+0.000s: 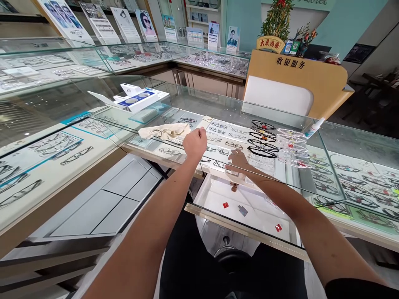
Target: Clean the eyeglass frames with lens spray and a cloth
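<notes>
Clear glass tops the long display counter [205,99], and the person's two bare hands are at work near its middle. The left hand [195,142] is closed in a loose fist, knuckles forward, just beside a crumpled cream cloth [165,131] at its ten o'clock. Farther out in that same direction stands an opened white-and-blue cardboard box [137,101] with raised flaps.

The right hand [238,161] is partly open, its bent fingers apart and pointing toward eleven o'clock; glare makes it hard to say whether it is above or beneath the glass. Between its one and two o'clock, black-framed glasses [262,148] with small coloured tags lie in a column. Clear-framed glasses [292,140] form a second column alongside, toward three o'clock, with a white plastic bottle [315,127] at their upper end.

At the right hand's six o'clock, a white shallow drawer [258,209] stands pulled out, holding a small red square [225,205], a flat grey piece [242,210] and a red-and-white piece [278,227].
</notes>
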Available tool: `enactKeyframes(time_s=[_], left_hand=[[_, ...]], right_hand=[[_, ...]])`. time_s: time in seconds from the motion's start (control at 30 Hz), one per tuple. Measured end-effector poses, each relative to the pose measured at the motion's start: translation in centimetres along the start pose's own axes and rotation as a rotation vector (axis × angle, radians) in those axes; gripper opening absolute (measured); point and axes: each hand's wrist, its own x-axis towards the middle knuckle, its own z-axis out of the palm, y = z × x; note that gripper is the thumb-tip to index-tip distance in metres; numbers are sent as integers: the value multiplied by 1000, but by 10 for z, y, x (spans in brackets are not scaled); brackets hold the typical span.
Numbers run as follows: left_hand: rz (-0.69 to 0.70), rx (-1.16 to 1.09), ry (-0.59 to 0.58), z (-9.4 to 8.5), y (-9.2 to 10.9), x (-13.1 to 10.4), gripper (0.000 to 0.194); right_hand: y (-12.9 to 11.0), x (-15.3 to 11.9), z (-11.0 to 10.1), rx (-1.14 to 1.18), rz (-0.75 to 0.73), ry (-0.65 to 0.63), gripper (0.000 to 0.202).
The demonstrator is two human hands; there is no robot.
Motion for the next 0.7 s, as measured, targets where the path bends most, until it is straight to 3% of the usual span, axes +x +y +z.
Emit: enactKeyframes(time_s=[0.17,0.37,0.53,0.7], left_hand=[[4,2,16,1,-1,1,51],[1,2,-5,-1,0,0,52],[-8,1,-14,-3,1,-1,52],[9,14,-9,-4,2,-1,51]], right_hand=[[-3,33,13,-62,5,-22,45],[-12,47,18,-131,20,-45,29],[-23,38,13,-194,39,-79,24],[-34,4,-5,-145,27,-107,20]])
